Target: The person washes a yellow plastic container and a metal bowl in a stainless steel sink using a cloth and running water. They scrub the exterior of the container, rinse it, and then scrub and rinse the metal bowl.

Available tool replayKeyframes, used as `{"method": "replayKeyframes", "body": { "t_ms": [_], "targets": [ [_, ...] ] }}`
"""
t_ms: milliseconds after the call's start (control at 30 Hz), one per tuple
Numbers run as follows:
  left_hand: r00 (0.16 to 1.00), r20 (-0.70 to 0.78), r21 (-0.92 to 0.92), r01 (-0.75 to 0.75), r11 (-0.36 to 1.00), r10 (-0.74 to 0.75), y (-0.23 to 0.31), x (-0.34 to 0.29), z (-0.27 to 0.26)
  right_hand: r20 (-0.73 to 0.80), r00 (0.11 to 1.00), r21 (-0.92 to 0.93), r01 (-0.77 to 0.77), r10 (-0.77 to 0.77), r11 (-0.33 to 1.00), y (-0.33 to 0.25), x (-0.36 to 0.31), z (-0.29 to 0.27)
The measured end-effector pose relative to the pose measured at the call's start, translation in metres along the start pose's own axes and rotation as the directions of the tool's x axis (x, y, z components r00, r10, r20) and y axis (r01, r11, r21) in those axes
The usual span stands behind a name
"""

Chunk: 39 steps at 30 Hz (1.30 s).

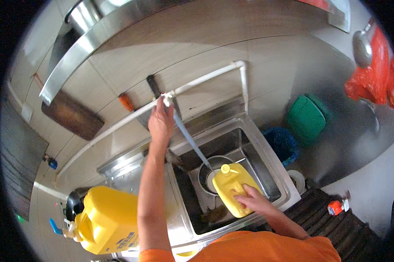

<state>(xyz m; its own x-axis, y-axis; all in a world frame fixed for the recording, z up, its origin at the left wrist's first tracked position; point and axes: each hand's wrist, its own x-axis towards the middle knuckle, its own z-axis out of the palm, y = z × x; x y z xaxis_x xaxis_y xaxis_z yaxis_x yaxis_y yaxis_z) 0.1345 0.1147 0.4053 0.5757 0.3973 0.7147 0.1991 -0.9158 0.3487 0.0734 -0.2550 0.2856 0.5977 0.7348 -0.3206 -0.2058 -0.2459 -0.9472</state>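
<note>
My left hand (161, 124) reaches up to the white tap (167, 101) on the wall pipe, its fingers closed about it. From the tap a pale blue hose (191, 142) slants down to a round bowl (204, 178) in the steel sink (267, 150). My right hand (251, 198) grips a yellow plastic jug (232, 181) by its handle. This jug hangs tilted over the sink, partly covering the bowl, with its yellow cap toward the hose end. Whether water is running cannot be made out.
A large yellow jug (114, 218) with a pump lies left of the sink. Knives (127, 101) hang behind the pipe (214, 75). Right of the sink are a blue-lined bin (282, 146), a green container (308, 115) and an orange spray bottle (335, 208). A steel shelf (96, 37) juts out above.
</note>
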Motion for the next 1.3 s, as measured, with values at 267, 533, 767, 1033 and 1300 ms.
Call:
{"method": "replayKeyframes", "body": {
  "t_ms": [267,533,767,1033,1300],
  "targets": [
    [0.897,0.438,-0.224,0.176,0.959,-0.062,-0.065,0.063,0.03,-0.025,1.0,0.242,0.004,0.002,0.97,0.015,0.01,-0.006],
    [0.723,0.539,-0.528,0.689,0.496,-0.431,-0.13,-0.122,0.033,-0.152,0.985,0.364,0.134,-0.083,0.922,0.011,0.014,0.005],
    [0.005,0.94,0.107,0.945,0.308,-0.341,-0.075,-0.425,0.044,-0.319,0.931,-0.276,0.091,-0.18,0.957,0.005,-0.011,0.027],
    [0.193,0.979,-0.163,0.543,0.824,0.067,-0.042,-0.486,0.005,-0.373,0.895,-0.407,0.078,-0.244,0.91,-0.015,-0.058,0.072],
    [0.313,0.95,-0.087,0.304,0.949,-0.013,-0.044,-0.499,-0.004,-0.337,0.899,-0.454,0.105,-0.28,0.885,-0.024,-0.081,0.105]
  ]
}}
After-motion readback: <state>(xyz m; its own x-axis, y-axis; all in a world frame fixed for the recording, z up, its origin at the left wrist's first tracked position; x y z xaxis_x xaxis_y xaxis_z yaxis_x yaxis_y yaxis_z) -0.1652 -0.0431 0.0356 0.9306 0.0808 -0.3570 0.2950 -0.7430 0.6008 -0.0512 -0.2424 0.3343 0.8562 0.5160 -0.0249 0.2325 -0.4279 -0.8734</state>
